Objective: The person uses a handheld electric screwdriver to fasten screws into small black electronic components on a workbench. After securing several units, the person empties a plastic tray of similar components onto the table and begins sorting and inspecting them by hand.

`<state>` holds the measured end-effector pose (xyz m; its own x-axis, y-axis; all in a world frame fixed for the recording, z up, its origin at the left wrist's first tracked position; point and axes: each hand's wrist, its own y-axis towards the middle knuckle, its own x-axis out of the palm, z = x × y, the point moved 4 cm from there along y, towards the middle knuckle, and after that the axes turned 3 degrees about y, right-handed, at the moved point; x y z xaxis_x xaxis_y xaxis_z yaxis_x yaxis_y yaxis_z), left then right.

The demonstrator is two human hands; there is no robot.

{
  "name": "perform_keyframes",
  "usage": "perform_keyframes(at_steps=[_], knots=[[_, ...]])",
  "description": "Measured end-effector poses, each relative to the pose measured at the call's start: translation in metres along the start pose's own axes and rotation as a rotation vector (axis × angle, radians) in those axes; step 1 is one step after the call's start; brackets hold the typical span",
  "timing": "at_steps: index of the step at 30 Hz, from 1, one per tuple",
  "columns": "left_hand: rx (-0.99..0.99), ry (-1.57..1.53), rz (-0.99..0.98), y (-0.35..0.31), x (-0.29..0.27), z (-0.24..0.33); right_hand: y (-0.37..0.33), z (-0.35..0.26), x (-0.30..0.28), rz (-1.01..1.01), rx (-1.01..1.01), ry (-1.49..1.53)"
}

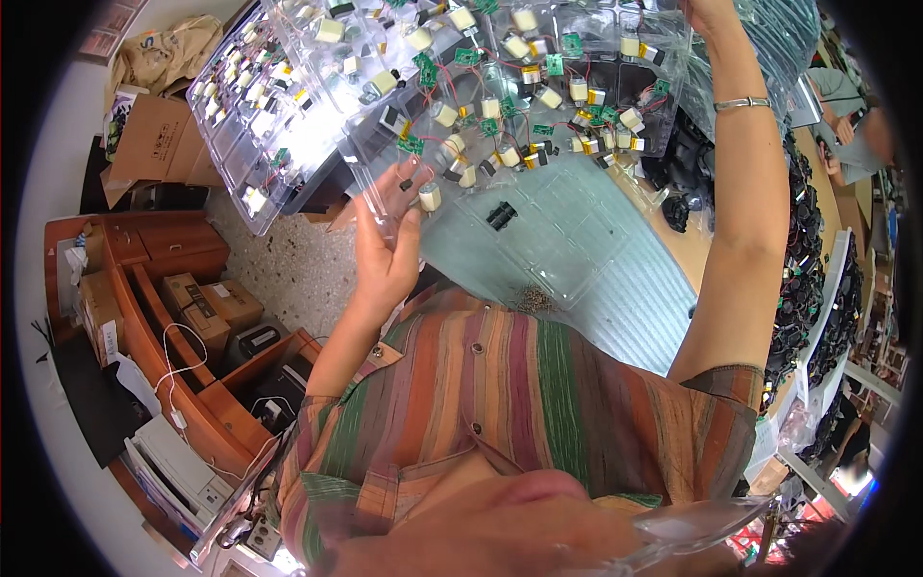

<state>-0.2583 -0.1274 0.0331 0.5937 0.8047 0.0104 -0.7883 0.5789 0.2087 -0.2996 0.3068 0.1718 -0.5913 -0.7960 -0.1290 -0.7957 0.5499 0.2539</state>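
Observation:
Raised in front of me is a clear plastic tray (338, 123). It carries many small green circuit boards (468, 57) wired to whitish blocks and yellow-taped parts. My left hand (386, 245) grips its near left corner, the thumb on the near side and the fingers seen through the plastic. At the far right edge my right hand (710, 17) is closed on the tray, though the top of the picture cuts off most of its fingers. Below the tray, a small black part (501, 214) lies on another clear tray (577, 252) on the table.
At the left stands another clear tray (223, 146) of wired boards. A heap of tiny screws (535, 298) lies on the ribbed table mat (639, 322). Black parts (803, 255) crowd the right side, below clear wrap (784, 43). Cardboard boxes (159, 144), wooden drawers (183, 240) and another person (841, 115) are around.

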Motion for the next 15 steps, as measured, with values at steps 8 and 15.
perform_keyframes(at_steps=[8,15], knots=[[0.152,0.155,-0.077,0.002,0.022,-0.011,-0.001,0.011,-0.018,-0.096,-0.031,0.068],[0.197,0.121,-0.048,0.012,0.010,-0.030,0.001,0.012,-0.038,-0.091,-0.039,0.238]])
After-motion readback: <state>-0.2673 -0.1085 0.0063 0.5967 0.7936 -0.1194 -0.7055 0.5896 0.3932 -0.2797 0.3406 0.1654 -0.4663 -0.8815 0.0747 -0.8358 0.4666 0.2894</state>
